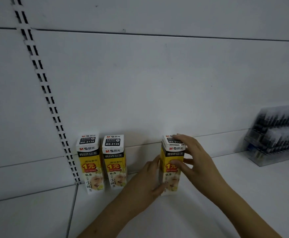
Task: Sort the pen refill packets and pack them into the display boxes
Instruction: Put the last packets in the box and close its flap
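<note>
Shelving upright (37, 73) with its twin rows of slots at far left, slanting down to the white shelf (208, 194). Next to its foot, first box (89, 163) — yellow and white, flap folded over the top, upright against the back panel (148, 79). Just beside it, second box (115, 161), same print, same stance, also flapped over. Judged done and parked, these two, though contents hidden.

Then a gap, and left hand (145, 182) laid against the left face of third box (172, 164), fingers fairly straight along the side, thumb across the lower front — steadying, pressing, not wrapped round. Third box upright too, standing a little forward of the other pair and well apart from them. Right hand (194, 158) over its top and right side: fingertips on the top flap, thumb on the front face, curled round the upper corner — a loose hold on the box itself. Flap down or nearly so; hard to say whether fully tucked.

Further right, bare shelf, then a clear tiered display rack (277, 133) of dark pens at the edge, blurred.

Loose refill packets nowhere in sight. By that reading, late in the job: packing apparently finished, lining up beside its neighbours probably left for the third box.
</note>
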The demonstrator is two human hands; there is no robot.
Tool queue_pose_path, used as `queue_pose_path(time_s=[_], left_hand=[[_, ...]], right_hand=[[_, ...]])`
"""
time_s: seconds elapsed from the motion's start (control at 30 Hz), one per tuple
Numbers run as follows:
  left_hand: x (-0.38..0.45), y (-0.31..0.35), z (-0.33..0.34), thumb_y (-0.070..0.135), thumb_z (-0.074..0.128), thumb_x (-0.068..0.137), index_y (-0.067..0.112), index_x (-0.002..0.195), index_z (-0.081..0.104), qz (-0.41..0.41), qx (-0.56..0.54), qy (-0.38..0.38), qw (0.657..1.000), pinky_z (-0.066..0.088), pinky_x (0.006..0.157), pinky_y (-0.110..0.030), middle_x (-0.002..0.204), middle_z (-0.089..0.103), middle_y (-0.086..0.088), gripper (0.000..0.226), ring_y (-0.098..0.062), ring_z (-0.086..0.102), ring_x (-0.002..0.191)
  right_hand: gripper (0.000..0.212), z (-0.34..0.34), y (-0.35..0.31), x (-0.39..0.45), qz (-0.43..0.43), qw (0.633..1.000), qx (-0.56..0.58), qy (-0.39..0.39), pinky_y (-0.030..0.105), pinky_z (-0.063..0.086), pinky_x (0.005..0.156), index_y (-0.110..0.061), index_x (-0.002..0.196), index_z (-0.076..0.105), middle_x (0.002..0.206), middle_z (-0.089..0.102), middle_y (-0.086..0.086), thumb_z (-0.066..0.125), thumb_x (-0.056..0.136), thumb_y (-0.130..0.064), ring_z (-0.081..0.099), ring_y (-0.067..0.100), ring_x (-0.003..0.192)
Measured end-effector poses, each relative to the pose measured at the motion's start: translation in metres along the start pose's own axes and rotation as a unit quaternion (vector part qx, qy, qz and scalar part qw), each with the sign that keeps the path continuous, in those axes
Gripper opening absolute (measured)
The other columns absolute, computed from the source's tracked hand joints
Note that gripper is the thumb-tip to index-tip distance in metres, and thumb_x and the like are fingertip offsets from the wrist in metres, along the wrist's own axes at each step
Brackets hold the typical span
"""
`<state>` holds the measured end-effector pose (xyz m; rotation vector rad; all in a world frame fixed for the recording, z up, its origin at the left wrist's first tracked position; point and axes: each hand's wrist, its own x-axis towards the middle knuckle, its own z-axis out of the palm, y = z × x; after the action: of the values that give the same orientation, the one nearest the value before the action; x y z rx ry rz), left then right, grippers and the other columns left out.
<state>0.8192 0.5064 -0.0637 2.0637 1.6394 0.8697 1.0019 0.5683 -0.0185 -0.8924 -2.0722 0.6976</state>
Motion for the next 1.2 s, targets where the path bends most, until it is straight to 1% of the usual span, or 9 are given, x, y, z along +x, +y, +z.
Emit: queue_pose_path(time_s=[0.1, 0.2, 0.33, 0.47, 0.6, 0.7, 0.87, 1.07, 1.2], left_hand=[[-0.037, -0.007, -0.018, 0.047, 0.051, 0.096, 0.042, 0.136, 0.046, 0.033, 0.076, 0.044, 0.996, 0.046, 0.094, -0.018, 0.124, 0.048, 0.031, 0.041, 0.010, 0.050, 0.109], [-0.070, -0.017, -0.039, 0.039, 0.054, 0.091, 0.038, 0.111, 0.057, 0.040, 0.051, 0.254, 0.965, 0.043, 0.082, -0.011, 0.110, 0.050, 0.027, 0.020, 0.002, 0.054, 0.098], [-0.080, -0.031, -0.061, 0.036, 0.078, 0.078, 0.032, 0.117, 0.045, -0.084, -0.007, 0.490, 0.867, 0.039, 0.086, -0.008, 0.112, 0.040, 0.011, 0.051, -0.015, 0.048, 0.103], [-0.076, -0.057, -0.058, 0.045, 0.076, 0.069, 0.023, 0.138, 0.036, -0.168, -0.056, 0.454, 0.873, 0.042, 0.093, -0.023, 0.122, 0.029, 0.019, 0.083, -0.007, 0.043, 0.119], [-0.075, -0.074, -0.045, 0.032, 0.084, 0.073, 0.032, 0.131, 0.044, -0.194, -0.083, 0.369, 0.905, 0.041, 0.088, -0.012, 0.119, 0.042, 0.012, 0.071, 0.016, 0.042, 0.112], [-0.072, -0.086, -0.038, 0.040, 0.085, 0.069, 0.039, 0.123, 0.047, -0.203, -0.107, 0.343, 0.911, 0.050, 0.081, -0.013, 0.119, 0.052, 0.010, 0.066, 0.005, 0.053, 0.110], [-0.073, -0.098, -0.037, 0.066, 0.079, 0.061, 0.039, 0.119, 0.052, -0.220, -0.104, 0.349, 0.905, 0.059, 0.081, -0.036, 0.112, 0.064, 0.016, 0.070, -0.005, 0.064, 0.102], [-0.071, -0.093, -0.046, 0.063, 0.083, 0.063, 0.025, 0.105, 0.070, -0.189, -0.137, 0.299, 0.925, 0.060, 0.073, -0.035, 0.096, 0.076, 0.009, 0.058, -0.012, 0.073, 0.087], [-0.075, -0.084, -0.049, 0.065, 0.081, 0.060, 0.021, 0.120, 0.063, -0.198, -0.213, 0.207, 0.934, 0.059, 0.076, -0.028, 0.107, 0.074, 0.010, 0.076, -0.009, 0.071, 0.097]], right_hand=[[0.089, 0.009, 0.004, -0.003, 0.067, 0.997, -0.002, -0.031, 0.011, 0.054, 0.074, -0.054, 0.138, 0.016, 0.113, 0.045, -0.038, 0.077, 0.079, -0.027, 0.053, -0.017, 0.101], [0.082, 0.022, 0.001, 0.000, 0.061, 0.998, -0.004, -0.027, 0.012, 0.052, 0.072, -0.057, 0.132, 0.022, 0.106, 0.047, -0.045, 0.078, 0.077, -0.034, 0.054, -0.019, 0.098], [0.061, 0.050, -0.015, 0.011, 0.040, 0.997, 0.043, -0.054, 0.009, 0.052, 0.076, -0.054, 0.124, 0.037, 0.114, 0.056, -0.037, 0.075, 0.083, -0.028, 0.053, -0.016, 0.109], [0.061, 0.077, -0.028, 0.026, 0.019, 0.996, 0.060, -0.059, 0.004, 0.049, 0.074, -0.044, 0.133, 0.038, 0.119, 0.053, -0.035, 0.072, 0.086, -0.026, 0.048, -0.022, 0.109], [0.062, 0.099, -0.021, 0.027, 0.050, 0.994, 0.091, -0.043, 0.007, 0.051, 0.076, -0.039, 0.134, 0.042, 0.126, 0.051, -0.019, 0.075, 0.082, -0.029, 0.050, -0.015, 0.110], [0.064, 0.111, -0.015, 0.022, 0.068, 0.996, 0.038, -0.045, 0.019, 0.055, 0.081, -0.040, 0.128, 0.044, 0.121, 0.053, -0.018, 0.078, 0.075, -0.044, 0.056, -0.005, 0.104], [0.056, 0.122, -0.022, 0.027, 0.069, 0.996, -0.051, -0.030, 0.007, 0.039, 0.057, -0.028, 0.118, 0.047, 0.111, 0.052, -0.013, 0.078, 0.075, -0.045, 0.055, -0.005, 0.084], [0.037, 0.113, -0.016, 0.034, 0.075, 0.994, -0.020, -0.075, 0.012, 0.043, 0.066, -0.046, 0.095, 0.050, 0.102, 0.056, -0.022, 0.078, 0.071, -0.053, 0.057, -0.009, 0.085], [0.039, 0.097, -0.008, 0.038, 0.104, 0.978, 0.083, -0.160, 0.017, 0.048, 0.077, -0.042, 0.104, 0.058, 0.100, 0.069, -0.023, 0.081, 0.073, -0.041, 0.064, -0.007, 0.092]])
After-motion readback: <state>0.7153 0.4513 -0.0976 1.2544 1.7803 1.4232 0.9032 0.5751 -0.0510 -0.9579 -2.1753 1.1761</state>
